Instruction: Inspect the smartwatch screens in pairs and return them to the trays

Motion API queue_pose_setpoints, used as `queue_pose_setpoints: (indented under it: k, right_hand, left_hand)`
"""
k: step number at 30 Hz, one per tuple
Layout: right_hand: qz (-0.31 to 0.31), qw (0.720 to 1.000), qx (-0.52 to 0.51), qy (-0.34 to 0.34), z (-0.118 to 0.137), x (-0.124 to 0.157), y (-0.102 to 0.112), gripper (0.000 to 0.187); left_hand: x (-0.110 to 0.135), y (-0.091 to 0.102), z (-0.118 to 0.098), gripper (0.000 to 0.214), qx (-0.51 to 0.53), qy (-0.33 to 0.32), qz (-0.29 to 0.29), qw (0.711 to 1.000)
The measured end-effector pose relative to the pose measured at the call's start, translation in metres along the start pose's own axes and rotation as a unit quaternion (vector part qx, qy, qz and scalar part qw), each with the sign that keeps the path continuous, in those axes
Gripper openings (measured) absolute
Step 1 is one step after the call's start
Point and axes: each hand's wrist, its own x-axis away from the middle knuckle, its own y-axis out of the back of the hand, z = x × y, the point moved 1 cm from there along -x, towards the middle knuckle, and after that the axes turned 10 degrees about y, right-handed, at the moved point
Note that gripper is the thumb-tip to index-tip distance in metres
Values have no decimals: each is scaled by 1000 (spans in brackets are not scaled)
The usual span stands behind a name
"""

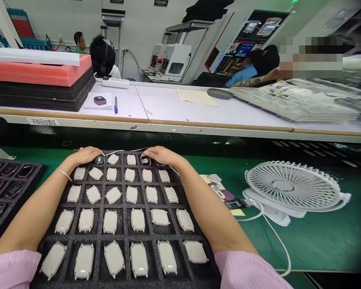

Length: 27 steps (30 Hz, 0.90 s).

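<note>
A black foam tray (100,224) lies in front of me, its compartments holding rows of pale watch bodies (138,259), mostly back side up. At its far left corner my left hand (88,154) is closed on a watch (100,159) with a lit screen. My right hand (159,155) pinches another watch (145,160), dark screen up with a light patch on it, in the far row towards the right. A thin white cable (114,153) runs along the tray's far edge between my hands. My fingertips are partly hidden.
A white fan (291,188) with its cord stands on the green mat at right, beside small watch parts (219,188). Another tray (33,180) of dark watches is at left. Foam sheets (42,80), a pen (116,105) and clear plastic trays (301,104) sit on the shelf. People sit beyond.
</note>
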Motion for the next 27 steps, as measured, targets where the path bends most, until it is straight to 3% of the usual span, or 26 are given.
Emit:
queue_pose_setpoints:
  k: [6,17,22,27]
  right_hand:
    - [-39,998,39,13,0,6,-12,34]
    - [-24,998,26,49,2,18,-3,29]
    - [-24,999,-35,20,1,22,-1,41]
    - [-27,999,-23,-10,0,22,-2,42]
  left_hand:
    - [-3,-5,3,54,6,1,-24,1000]
    - [-6,-9,6,54,12,-6,-37,999]
    - [-4,-8,5,53,18,-4,-33,999]
    - [-4,-8,3,52,23,2,-36,999]
